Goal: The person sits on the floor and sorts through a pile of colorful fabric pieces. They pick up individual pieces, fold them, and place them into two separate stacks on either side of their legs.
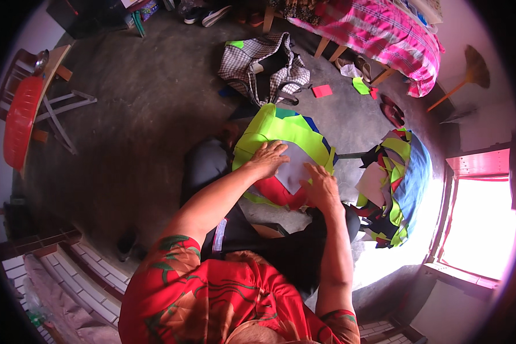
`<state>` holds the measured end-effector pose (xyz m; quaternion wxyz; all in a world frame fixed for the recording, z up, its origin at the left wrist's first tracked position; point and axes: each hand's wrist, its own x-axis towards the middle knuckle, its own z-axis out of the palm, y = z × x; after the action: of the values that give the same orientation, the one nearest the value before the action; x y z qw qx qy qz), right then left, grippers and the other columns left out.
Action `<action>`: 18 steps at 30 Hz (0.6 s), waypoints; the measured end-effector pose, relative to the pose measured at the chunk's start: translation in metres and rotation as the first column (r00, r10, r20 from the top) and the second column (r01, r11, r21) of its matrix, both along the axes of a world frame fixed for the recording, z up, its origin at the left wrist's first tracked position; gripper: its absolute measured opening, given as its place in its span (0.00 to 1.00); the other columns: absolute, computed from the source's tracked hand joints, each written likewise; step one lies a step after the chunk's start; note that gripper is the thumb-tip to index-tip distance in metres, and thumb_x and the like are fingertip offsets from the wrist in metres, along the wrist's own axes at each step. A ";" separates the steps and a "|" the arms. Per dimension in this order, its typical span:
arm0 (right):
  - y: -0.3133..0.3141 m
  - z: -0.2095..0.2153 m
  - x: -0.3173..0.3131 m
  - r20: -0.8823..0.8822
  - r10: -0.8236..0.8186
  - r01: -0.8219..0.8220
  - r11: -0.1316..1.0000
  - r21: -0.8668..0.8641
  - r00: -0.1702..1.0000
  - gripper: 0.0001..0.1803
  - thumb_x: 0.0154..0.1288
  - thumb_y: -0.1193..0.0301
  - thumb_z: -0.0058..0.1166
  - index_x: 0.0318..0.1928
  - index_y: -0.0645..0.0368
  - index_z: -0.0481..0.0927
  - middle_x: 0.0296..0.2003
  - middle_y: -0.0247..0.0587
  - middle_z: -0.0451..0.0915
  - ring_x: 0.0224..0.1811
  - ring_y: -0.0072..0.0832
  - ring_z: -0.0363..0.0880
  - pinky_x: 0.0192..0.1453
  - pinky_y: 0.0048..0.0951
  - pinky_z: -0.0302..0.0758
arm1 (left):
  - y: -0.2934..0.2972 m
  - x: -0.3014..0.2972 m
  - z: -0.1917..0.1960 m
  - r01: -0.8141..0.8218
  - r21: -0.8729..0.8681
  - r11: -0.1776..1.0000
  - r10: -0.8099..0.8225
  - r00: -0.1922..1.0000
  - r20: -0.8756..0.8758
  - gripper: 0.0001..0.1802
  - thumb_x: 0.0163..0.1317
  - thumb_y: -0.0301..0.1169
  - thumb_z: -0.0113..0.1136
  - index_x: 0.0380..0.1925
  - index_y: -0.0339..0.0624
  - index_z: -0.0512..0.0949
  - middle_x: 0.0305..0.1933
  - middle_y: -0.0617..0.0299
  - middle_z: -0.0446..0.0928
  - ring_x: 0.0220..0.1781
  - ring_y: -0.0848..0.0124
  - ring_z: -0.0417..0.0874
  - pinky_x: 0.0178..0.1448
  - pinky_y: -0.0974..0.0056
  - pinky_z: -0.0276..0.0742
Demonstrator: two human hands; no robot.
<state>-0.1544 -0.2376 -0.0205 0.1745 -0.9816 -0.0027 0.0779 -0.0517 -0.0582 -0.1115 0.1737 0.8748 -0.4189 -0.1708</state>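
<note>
A bare grey concrete floor (pixel 137 114) fills the room, with hard daylight pouring through a red-framed window (pixel 480 221) at the right and bleaching the floor beneath it. A bed under a pink checked cover (pixel 378 31) stands at the top right, a broom (pixel 467 74) leaning on the pale wall beside it. At the left edge a wooden table (pixel 54 63) carries a red plastic basin (pixel 20 123), and white tiled steps (pixel 80 275) run along the lower left.

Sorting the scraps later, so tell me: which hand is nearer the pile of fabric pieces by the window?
Right. The right hand lies beside the fabric pile; the left hand rests farther away on the neon-yellow cloth.
</note>
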 end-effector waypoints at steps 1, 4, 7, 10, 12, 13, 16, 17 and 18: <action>-0.001 0.020 -0.006 0.045 0.000 0.001 1.000 -0.023 0.999 0.27 0.55 0.64 0.56 0.57 0.53 0.71 0.49 0.45 0.75 0.52 0.43 0.74 0.55 0.42 0.67 | 0.003 0.000 0.001 -0.008 0.004 1.000 0.008 1.000 0.006 0.22 0.54 0.32 0.60 0.52 0.56 0.75 0.70 0.60 0.57 0.74 0.59 0.51 0.70 0.44 0.51; -0.021 0.056 -0.036 0.129 -0.005 0.015 0.997 -0.081 0.992 0.29 0.54 0.63 0.57 0.58 0.53 0.71 0.50 0.42 0.75 0.55 0.39 0.72 0.61 0.41 0.60 | 0.002 0.000 0.000 -0.001 0.016 1.000 0.001 1.000 -0.001 0.24 0.53 0.31 0.60 0.53 0.56 0.74 0.70 0.60 0.56 0.74 0.60 0.50 0.70 0.44 0.51; -0.038 0.058 -0.078 0.019 -0.094 0.096 0.965 -0.244 0.995 0.25 0.54 0.63 0.59 0.54 0.52 0.74 0.49 0.41 0.75 0.57 0.38 0.70 0.62 0.43 0.59 | 0.003 0.001 -0.011 0.000 0.033 0.999 -0.001 1.000 0.004 0.29 0.50 0.32 0.63 0.56 0.56 0.72 0.72 0.60 0.53 0.75 0.60 0.47 0.71 0.46 0.49; -0.035 0.030 -0.113 0.179 -0.265 0.300 0.931 -0.208 0.947 0.19 0.54 0.63 0.59 0.47 0.52 0.78 0.48 0.40 0.76 0.57 0.37 0.70 0.61 0.43 0.60 | 0.001 -0.003 -0.011 0.001 0.013 1.000 -0.001 1.000 0.004 0.29 0.50 0.32 0.63 0.56 0.56 0.72 0.71 0.60 0.54 0.74 0.59 0.48 0.71 0.44 0.49; -0.033 0.021 -0.116 0.237 -0.311 0.368 0.896 -0.250 0.920 0.17 0.54 0.63 0.58 0.45 0.52 0.79 0.48 0.38 0.77 0.56 0.37 0.71 0.59 0.43 0.62 | 0.000 -0.004 -0.009 0.003 0.015 1.000 -0.004 1.000 0.028 0.29 0.50 0.32 0.64 0.56 0.56 0.73 0.71 0.60 0.54 0.74 0.58 0.48 0.70 0.43 0.49; -0.031 0.023 -0.113 0.209 -0.354 0.399 0.885 -0.239 0.912 0.17 0.55 0.62 0.58 0.45 0.52 0.79 0.48 0.38 0.77 0.56 0.37 0.71 0.59 0.42 0.62 | 0.000 -0.005 -0.011 -0.003 0.000 1.000 0.003 0.999 0.035 0.29 0.50 0.32 0.64 0.55 0.55 0.73 0.71 0.59 0.55 0.74 0.58 0.49 0.70 0.44 0.50; -0.026 0.022 -0.103 0.178 -0.393 0.427 0.872 -0.238 0.902 0.16 0.56 0.61 0.56 0.44 0.52 0.79 0.46 0.37 0.78 0.54 0.37 0.71 0.58 0.42 0.63 | 0.005 -0.004 -0.014 -0.018 -0.043 0.999 0.019 0.999 0.038 0.27 0.50 0.31 0.63 0.55 0.54 0.73 0.69 0.57 0.57 0.73 0.57 0.51 0.69 0.44 0.51; -0.024 0.023 -0.100 0.178 -0.382 0.417 0.875 -0.247 0.907 0.16 0.56 0.61 0.56 0.44 0.52 0.79 0.45 0.37 0.78 0.54 0.37 0.72 0.57 0.42 0.63 | 0.006 -0.004 -0.014 -0.021 -0.059 0.998 0.023 0.999 0.036 0.27 0.51 0.31 0.63 0.54 0.53 0.73 0.69 0.56 0.57 0.72 0.57 0.52 0.69 0.45 0.52; -0.022 0.024 -0.099 0.177 -0.369 0.405 0.878 -0.257 0.912 0.16 0.56 0.61 0.56 0.44 0.52 0.80 0.45 0.37 0.78 0.53 0.37 0.72 0.57 0.42 0.63 | 0.006 -0.005 -0.014 -0.026 -0.110 0.994 0.028 0.999 0.018 0.26 0.51 0.30 0.62 0.54 0.53 0.73 0.68 0.55 0.58 0.72 0.56 0.53 0.69 0.46 0.52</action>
<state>-0.2534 -0.2599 0.0033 0.0414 -0.9798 0.1945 -0.0196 -0.0566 -0.0521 -0.1250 0.2198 0.8711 -0.4174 -0.1365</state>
